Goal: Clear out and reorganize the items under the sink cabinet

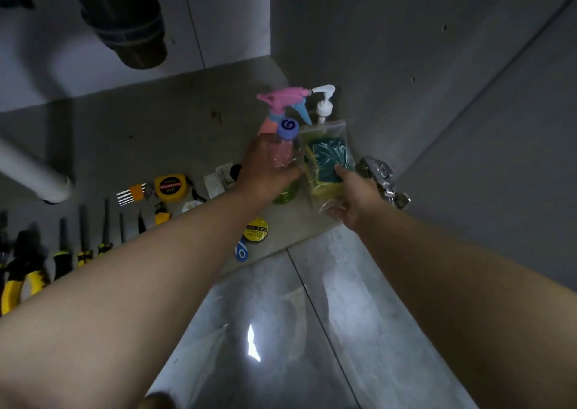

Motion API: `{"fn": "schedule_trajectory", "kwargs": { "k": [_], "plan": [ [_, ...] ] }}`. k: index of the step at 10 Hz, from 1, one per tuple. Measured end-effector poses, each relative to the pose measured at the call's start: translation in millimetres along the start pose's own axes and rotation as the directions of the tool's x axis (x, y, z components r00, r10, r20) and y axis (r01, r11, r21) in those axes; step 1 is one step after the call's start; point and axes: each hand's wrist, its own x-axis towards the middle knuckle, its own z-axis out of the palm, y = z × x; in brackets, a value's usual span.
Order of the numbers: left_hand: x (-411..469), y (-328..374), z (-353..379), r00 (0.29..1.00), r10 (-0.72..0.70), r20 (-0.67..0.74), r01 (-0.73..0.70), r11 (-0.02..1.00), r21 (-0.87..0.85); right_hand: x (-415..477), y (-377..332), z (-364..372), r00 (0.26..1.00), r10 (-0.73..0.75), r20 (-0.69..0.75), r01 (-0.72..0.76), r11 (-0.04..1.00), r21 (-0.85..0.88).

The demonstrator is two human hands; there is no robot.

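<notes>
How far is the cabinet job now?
Looks done: tools lie in a row on the cabinet floor. In hand: left hand grips a clear bottle, right hand a bagged sponge. Left: tape rolls lie loose near the front.

Pliers (18, 279) cut off at left edge; green bottle (285, 193) mostly hidden behind left hand (265, 171).

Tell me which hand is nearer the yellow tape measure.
Left. The left hand, gripping a clear bottle, is just right of the yellow tape measure; the right hand, holding the sponge bag, is farther right.
</notes>
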Motion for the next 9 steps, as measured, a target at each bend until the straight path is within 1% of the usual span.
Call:
{"fn": "schedule_trajectory", "kwargs": {
  "k": [1,2,3,5,6,7,8,9],
  "plan": [
    [2.4,2.9,1.0,1.000,0.016,-0.005,-0.016,1.000,0.014,6.4,0.8,5.3,0.994,-0.032,-0.107,0.036,0.999,0.039],
    [0.3,1.5,1.8,1.000,0.026,-0.016,-0.026,1.000,-0.008,8.9,10.9,3.2,0.974,-0.018,-0.227,0.036,0.996,0.078],
    [-1.0,-2.1,1.0,1.000,0.008,-0.008,-0.008,0.999,-0.039,4.8,20.8,0.4,0.960,-0.012,-0.280,0.055,0.988,0.145],
    [-14.4,-11.5,-1.5,1.000,0.008,-0.023,-0.008,0.999,-0.035,-9.8,24.3,-9.6,0.973,-0.001,-0.229,0.031,0.992,0.126],
    [-23.4,-16.4,-9.5,0.997,0.062,-0.042,-0.061,0.998,0.030,-19.8,28.4,-19.9,0.978,-0.011,-0.207,0.029,0.996,0.082],
    [-29.2,-21.8,-24.1,0.993,0.102,-0.067,-0.091,0.984,0.156,-28.3,33.0,-30.5,0.988,-0.003,-0.153,-0.005,0.998,-0.055],
    [-45.3,-21.3,-52.9,1.000,0.018,-0.017,-0.011,0.944,0.330,-51.0,38.1,-38.0,0.999,0.033,-0.022,-0.039,0.929,-0.369],
    [-72.3,-7.0,-71.8,0.991,-0.054,0.124,-0.004,0.907,0.421,-76.9,38.0,-35.2,0.997,-0.048,0.062,0.075,0.824,-0.562]
  ]
}}
